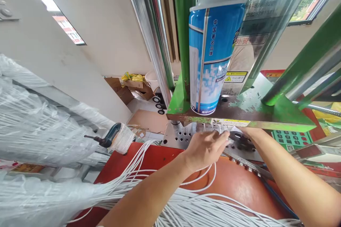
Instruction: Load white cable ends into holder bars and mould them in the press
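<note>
Fingers (223,137) of left hand (205,147) bent at metal block (172,137), hold unclear; right hand hidden by green plate (295,118), cannot tell grip.

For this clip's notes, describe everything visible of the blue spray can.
The blue spray can is a metal-looking cylinder with a pale, sloping shoulder and a dull rim; the picture's edge crops whatever is above. Chinese characters run down the upper body, a lighter blocky pattern covers the lower part, and a lengthwise line divides the label. It stands upright at the front edge of the green plate; the left hand is lower down, not touching it.
</note>
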Demonstrator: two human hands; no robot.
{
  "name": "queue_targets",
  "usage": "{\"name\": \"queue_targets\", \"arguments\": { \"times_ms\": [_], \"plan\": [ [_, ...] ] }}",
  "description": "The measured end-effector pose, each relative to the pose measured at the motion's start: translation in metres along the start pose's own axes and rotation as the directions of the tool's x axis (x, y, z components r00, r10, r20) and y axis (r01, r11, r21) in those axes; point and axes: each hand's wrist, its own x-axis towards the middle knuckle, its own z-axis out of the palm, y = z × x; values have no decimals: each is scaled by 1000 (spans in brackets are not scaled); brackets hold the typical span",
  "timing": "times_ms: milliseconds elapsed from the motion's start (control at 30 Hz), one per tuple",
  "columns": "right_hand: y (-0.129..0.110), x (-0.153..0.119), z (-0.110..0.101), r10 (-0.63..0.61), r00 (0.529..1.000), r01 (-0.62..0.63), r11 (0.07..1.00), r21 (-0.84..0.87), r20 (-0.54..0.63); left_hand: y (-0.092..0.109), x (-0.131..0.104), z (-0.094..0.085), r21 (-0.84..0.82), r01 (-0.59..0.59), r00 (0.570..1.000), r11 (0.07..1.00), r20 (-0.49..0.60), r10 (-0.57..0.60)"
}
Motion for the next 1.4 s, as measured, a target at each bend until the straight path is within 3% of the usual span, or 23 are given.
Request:
{"name": "queue_targets", "arguments": {
  "times_ms": [167, 267, 367, 500, 733, 867, 967, 1067, 1133, 1233, 1400],
  "plan": [
    [-15, -23, -1, -6, 1000, 5, 996, -94, -16, -12, 2, -3, 128, 75, 993, 989, -105, -62],
    [-29, -58, 2, -29, 999, 21, 979, -201, -35, -7, -1, 1, 158, 146, 988, 977, -78, -135],
    [-41, -84, 7, -44, 999, 45, 901, -432, 12, 0, -1, 4, 190, 179, 984, 965, -41, -174],
    [-44, -85, 16, -18, 996, 65, 814, -578, 88, 1, -1, 8, 221, 198, 980, 955, -34, -196],
    [-40, -70, 22, -6, 993, 77, 801, -593, 121, 2, -2, 10, 253, 203, 979, 946, -53, -195],
    [-39, -75, 13, -27, 986, 118, 813, -569, 167, 4, -3, 10, 262, 203, 978, 944, -10, -208],
    [-37, -79, 2, -38, 991, 103, 823, -558, 126, 4, -3, 9, 274, 197, 977, 941, 28, -212],
    [-41, -83, -5, -162, 984, 177, 851, -495, 74, 3, -2, 10, 294, 169, 980, 941, 53, -193],
    [-46, -87, -4, -246, 962, 273, 860, -432, 120, 2, -2, 13, 301, 158, 981, 941, 65, -185],
    [-53, -91, 3, -259, 944, 320, 864, -388, 204, 1, -2, 21, 328, 176, 979, 928, 40, -200],
    [-47, -86, 15, -274, 935, 348, 827, -440, 225, -3, -1, 38, 378, 170, 985, 910, -64, -157]
  ]
}}
